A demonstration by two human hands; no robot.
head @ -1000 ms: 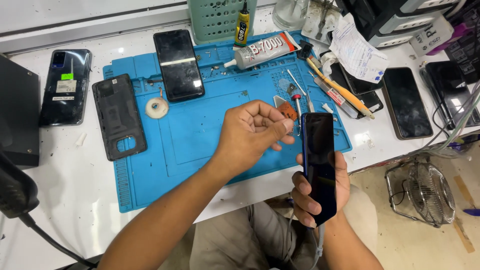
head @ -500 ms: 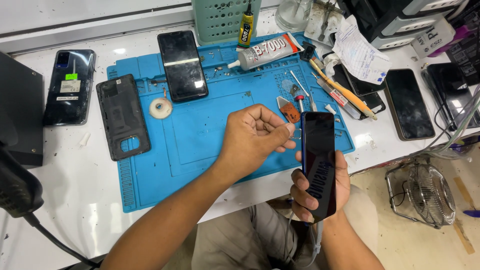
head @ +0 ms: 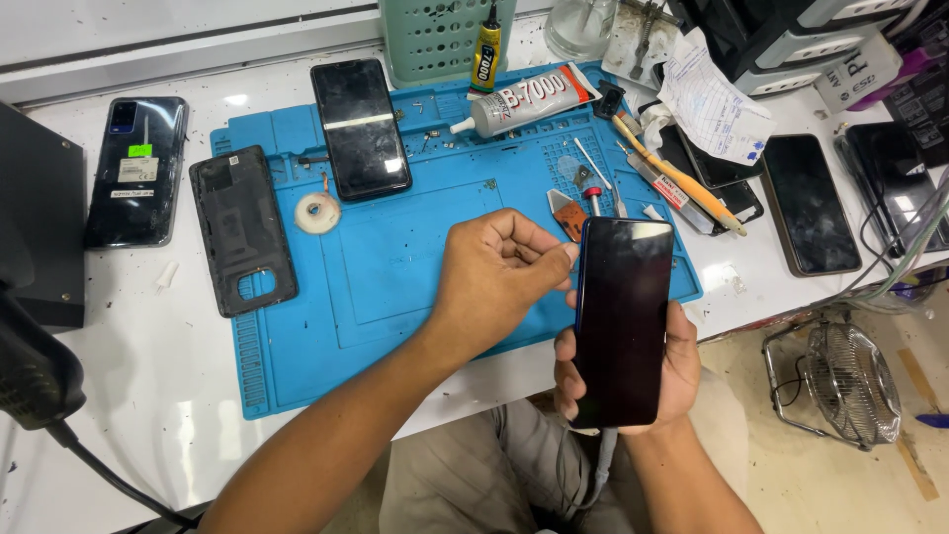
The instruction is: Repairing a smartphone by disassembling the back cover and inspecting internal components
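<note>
My right hand (head: 684,368) grips a dark smartphone (head: 623,326) upright from behind, screen towards me, just past the table's front edge and over my lap. My left hand (head: 494,279) is curled beside it, thumb and forefinger pinched together against the upper left edge of the phone. I cannot tell whether anything small sits between those fingertips. A grey cable hangs below the phone.
A blue work mat (head: 395,297) carries another phone (head: 361,129), a black back cover (head: 242,227), a tape roll (head: 318,212), a glue tube (head: 524,99) and small tools (head: 593,183). More phones lie left (head: 136,168) and right (head: 811,203). A small fan (head: 840,381) stands on the floor.
The phone in my right hand has turned from nearly edge-on to showing its screen more fully. My left hand stays pinched at its upper left edge.
</note>
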